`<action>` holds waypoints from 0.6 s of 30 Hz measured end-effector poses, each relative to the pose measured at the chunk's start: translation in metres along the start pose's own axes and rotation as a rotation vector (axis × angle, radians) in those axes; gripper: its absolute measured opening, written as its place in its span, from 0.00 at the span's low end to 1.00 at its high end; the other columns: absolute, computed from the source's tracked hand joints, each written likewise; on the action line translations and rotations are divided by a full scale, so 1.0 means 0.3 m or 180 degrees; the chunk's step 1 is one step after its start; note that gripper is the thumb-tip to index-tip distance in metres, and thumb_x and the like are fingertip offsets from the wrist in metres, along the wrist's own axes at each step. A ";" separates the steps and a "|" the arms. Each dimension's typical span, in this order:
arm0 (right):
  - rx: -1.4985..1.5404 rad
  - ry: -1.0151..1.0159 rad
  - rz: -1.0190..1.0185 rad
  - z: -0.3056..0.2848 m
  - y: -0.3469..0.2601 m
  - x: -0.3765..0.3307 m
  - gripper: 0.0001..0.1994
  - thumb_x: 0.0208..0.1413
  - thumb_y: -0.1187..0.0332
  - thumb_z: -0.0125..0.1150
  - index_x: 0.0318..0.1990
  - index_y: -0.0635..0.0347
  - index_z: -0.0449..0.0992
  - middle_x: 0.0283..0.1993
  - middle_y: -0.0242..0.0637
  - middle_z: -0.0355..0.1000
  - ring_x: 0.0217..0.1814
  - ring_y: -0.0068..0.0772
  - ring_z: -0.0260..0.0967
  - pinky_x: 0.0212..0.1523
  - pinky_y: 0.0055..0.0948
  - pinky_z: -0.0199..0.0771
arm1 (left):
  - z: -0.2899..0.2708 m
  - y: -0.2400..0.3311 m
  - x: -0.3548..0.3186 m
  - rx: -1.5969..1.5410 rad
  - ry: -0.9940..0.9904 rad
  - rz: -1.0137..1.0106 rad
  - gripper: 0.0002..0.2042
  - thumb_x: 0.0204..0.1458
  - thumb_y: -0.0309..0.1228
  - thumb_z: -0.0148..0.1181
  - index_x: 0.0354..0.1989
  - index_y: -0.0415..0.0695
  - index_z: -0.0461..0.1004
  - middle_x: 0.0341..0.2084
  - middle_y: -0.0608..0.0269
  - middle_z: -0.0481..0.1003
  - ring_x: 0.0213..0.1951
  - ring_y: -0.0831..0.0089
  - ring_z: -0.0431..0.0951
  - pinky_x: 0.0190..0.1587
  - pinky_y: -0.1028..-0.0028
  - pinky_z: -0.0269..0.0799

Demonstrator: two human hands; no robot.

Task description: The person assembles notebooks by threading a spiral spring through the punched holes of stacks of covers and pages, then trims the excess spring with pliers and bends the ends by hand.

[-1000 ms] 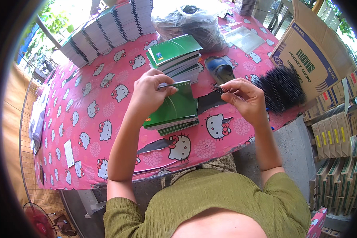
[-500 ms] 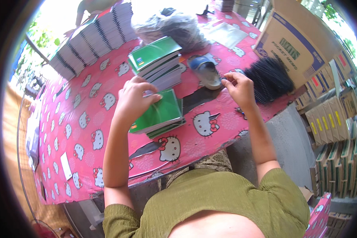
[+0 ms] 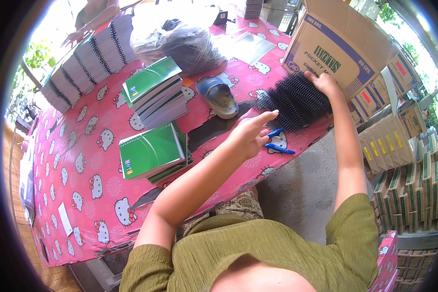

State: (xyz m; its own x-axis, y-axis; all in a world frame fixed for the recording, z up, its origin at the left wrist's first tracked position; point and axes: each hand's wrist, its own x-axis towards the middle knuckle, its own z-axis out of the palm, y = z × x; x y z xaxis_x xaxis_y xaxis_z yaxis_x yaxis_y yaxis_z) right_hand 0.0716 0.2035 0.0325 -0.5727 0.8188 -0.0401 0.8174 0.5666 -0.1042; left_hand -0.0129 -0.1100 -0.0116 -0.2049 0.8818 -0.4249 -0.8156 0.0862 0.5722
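Note:
My right hand [image 3: 322, 83] rests on the far side of a pile of black spiral binding coils [image 3: 295, 100] at the right end of the pink patterned table [image 3: 82, 160]. My left hand [image 3: 250, 132] hovers with fingers spread over the table's near edge, pointing at the coils and holding nothing. A blue-handled tool [image 3: 276, 141] lies just right of that hand. A short stack of green-covered spiral notebooks [image 3: 152, 152] lies to its left, with a taller stack of green notebooks [image 3: 155, 91] behind.
A blue and grey slipper-shaped object [image 3: 218, 95] lies mid-table. A grey plastic bag [image 3: 177, 39] sits at the back. Rows of bound white notebooks [image 3: 87, 61] stand at the far left, where another person's hand [image 3: 75, 36] reaches. A cardboard box [image 3: 333, 46] and stacked packs [image 3: 413, 165] stand right.
My right hand has gone from above the green notebooks out to the black coil pile. My left hand has left the notebook stack and swung right toward the coils.

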 end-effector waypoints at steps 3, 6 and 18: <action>-0.0135 -0.0366 -0.0037 0.089 0.017 0.055 0.60 0.37 0.18 0.30 0.55 0.74 0.65 0.58 0.63 0.60 0.66 0.50 0.55 0.65 0.38 0.53 | 0.064 -0.035 0.178 -0.0122 0.0465 -0.0232 0.55 0.39 0.39 0.71 0.67 0.41 0.32 0.66 0.40 0.33 0.68 0.50 0.34 0.67 0.59 0.38; -0.0082 -0.0622 -0.0067 0.127 -0.016 0.069 0.63 0.32 0.16 0.29 0.59 0.73 0.60 0.63 0.60 0.55 0.68 0.50 0.50 0.68 0.36 0.45 | 0.089 -0.048 0.245 -0.0035 0.0776 -0.0232 0.59 0.35 0.43 0.74 0.67 0.42 0.31 0.66 0.39 0.33 0.68 0.50 0.33 0.67 0.58 0.36; 0.1015 -0.1205 -0.0324 0.178 0.087 0.113 0.61 0.32 0.17 0.37 0.58 0.73 0.63 0.60 0.56 0.60 0.65 0.44 0.56 0.63 0.36 0.55 | 0.130 -0.069 0.276 -0.0089 0.0866 0.0055 0.50 0.34 0.50 0.72 0.63 0.36 0.53 0.67 0.49 0.45 0.69 0.60 0.39 0.67 0.57 0.29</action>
State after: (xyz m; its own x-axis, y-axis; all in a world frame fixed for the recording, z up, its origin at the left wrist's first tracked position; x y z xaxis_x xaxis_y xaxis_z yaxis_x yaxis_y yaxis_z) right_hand 0.0702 0.2413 -0.0247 -0.6794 0.6363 -0.3655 0.7302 0.5371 -0.4223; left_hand 0.0082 -0.0208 -0.0315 -0.3537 0.7257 -0.5901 -0.8245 0.0560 0.5631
